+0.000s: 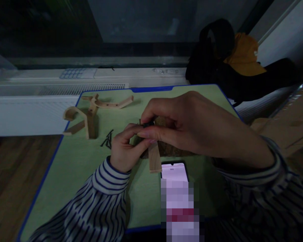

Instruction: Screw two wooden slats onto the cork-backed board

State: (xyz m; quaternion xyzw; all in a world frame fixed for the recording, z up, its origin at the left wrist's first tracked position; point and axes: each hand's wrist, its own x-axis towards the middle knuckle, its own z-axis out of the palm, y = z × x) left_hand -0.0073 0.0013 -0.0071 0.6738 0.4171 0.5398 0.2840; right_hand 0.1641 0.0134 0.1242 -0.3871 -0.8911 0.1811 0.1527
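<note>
The person sits or stands at a pale green tabletop with a blue edge, both hands drawn together over its middle, wrists in blue-and-white striped sleeves. The left hand is closed, its thumb and forefinger pressed around the upper part of a flat, pale wooden strip, whose bare end slants down toward the person. The right hand comes in from the other side, fingers curled, thumb and forefinger pinched on a small black piece right at the upper end of the strip; so much of that piece is covered by fingers that I can't tell its shape. The two thumbs all but meet there. Under the hands lies a brown, patterned object, mostly hidden. Just beyond the strip's free end is a phone with a lit, pinkish-white screen, its lower part blurred into blocks. To the left of the left hand, near it, sits a loose little heap of thin, dark screws or nails. Farther left and back stand curved and angled pale wooden pieces, some with dark holes. Behind the far right corner, a mustard-yellow cap rests against a black bag.
</note>
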